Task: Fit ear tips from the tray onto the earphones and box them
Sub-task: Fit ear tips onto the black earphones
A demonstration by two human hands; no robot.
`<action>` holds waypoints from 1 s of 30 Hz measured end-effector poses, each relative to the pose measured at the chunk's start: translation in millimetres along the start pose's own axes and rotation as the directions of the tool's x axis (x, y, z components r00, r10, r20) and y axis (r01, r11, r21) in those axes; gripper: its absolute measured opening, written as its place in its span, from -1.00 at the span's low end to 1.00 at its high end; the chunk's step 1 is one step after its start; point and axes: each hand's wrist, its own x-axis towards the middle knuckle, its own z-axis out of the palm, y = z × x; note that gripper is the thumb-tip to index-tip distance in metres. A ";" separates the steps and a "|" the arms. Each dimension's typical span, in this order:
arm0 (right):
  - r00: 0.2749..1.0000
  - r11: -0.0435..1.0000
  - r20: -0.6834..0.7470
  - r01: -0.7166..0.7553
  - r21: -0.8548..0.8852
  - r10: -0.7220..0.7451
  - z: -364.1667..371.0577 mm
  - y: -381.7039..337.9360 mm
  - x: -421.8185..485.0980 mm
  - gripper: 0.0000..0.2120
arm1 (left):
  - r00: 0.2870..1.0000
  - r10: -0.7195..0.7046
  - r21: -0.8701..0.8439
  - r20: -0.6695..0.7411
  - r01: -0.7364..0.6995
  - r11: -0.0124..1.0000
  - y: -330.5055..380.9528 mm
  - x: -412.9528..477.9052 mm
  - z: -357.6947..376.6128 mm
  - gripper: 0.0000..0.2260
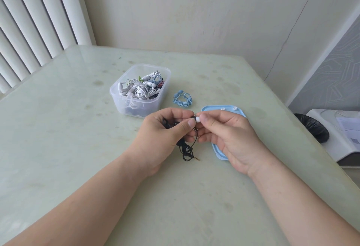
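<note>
My left hand grips a black earphone above the table; its coiled cable and gold plug hang down onto the tabletop. My right hand pinches a white ear tip and holds it against the earbud at my left fingertips. Under my right hand lies a light blue tray, mostly hidden, with a few white ear tips at its far edge. A clear plastic box holding several coiled earphones stands behind my left hand. Beside the box lies a coiled blue earphone.
The pale green table meets a wall at the back and vertical blinds at the left. Off its right edge are a black bag and a white appliance.
</note>
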 end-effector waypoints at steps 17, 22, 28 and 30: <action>1.000 0.943 0.003 0.024 -0.332 -0.024 16.4 -1.0 -15.2 -0.80 | 0.986 -0.109 -0.078 -0.125 0.100 0.992 14.7 -5.8 -9.6 -0.86; 0.993 0.993 -0.113 0.004 -0.120 -0.018 14.1 -6.3 -15.3 -0.76 | 0.987 -0.160 0.049 -0.003 0.160 0.986 26.0 -15.2 -0.1 -0.84; 0.996 0.977 -0.087 -0.005 -0.212 -0.014 26.3 -17.8 -5.9 -0.80 | 0.990 -0.144 0.082 -0.002 0.144 0.986 47.2 -18.7 -6.6 -0.71; 1.000 0.955 -0.022 -0.010 -0.296 0.004 34.4 -27.1 5.4 -0.73 | 0.993 -0.096 0.163 -0.065 0.105 0.981 62.2 -12.7 -16.5 -0.73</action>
